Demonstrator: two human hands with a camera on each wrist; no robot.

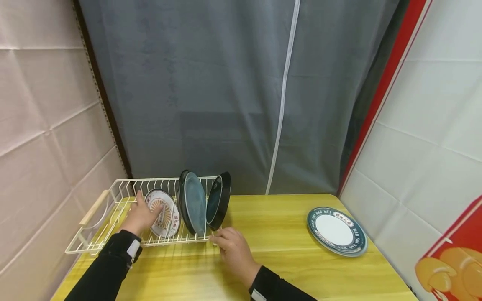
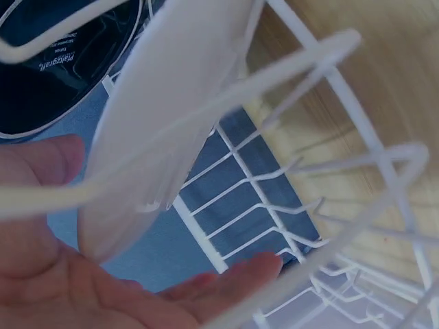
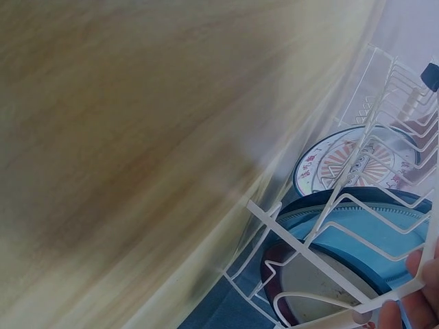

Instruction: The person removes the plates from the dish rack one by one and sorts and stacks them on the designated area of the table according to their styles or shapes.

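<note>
A white wire dish rack stands at the table's left. In it leans a small white plate with an orange fan pattern and dark rim. My left hand is at this plate's left side, thumb over its face, fingers extended. The left wrist view shows the plate's pale side between thumb and spread fingers. To its right stand a dark plate, a blue plate and a dark bowl. My right hand grips the rack's front right corner, its fingers curled on the wire in the right wrist view.
Teal-rimmed white plates lie stacked at the right of the wooden table. A grey curtain hangs behind, and pale panels close in both sides. The rack has a wooden handle at its left end.
</note>
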